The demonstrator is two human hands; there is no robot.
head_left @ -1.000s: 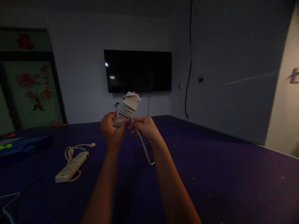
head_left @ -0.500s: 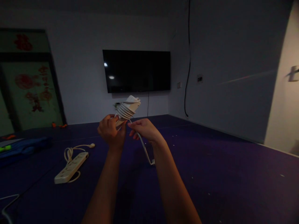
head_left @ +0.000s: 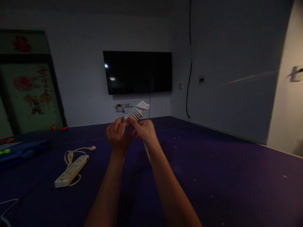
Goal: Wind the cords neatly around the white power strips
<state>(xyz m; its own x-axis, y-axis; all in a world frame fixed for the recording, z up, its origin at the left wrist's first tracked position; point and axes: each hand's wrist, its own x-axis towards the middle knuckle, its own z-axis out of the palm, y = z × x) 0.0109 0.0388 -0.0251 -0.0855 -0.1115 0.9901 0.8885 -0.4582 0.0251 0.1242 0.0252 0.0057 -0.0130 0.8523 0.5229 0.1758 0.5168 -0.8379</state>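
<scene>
Holding a cord-wound white plastic block [head_left: 137, 112] above the purple surface [head_left: 213, 164], well short of the grey walls [head_left: 78, 69], the left hand [head_left: 118, 135] tilts it lengthwise up-rightward; the right hand [head_left: 145, 130] pinches white cord [head_left: 147, 152].

Bare human hands [head_left: 119, 135] [head_left: 146, 130]: two
White cord-wrapped plastic block [head_left: 135, 112]: one
Long white plastic power strip [head_left: 72, 171]: one
Flat black television [head_left: 138, 72]: one

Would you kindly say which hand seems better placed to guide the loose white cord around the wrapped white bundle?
Probably the right hand: the loose white cord hangs below it, while the left hand appears occupied holding the lower end of the wrapped white bundle.
</scene>
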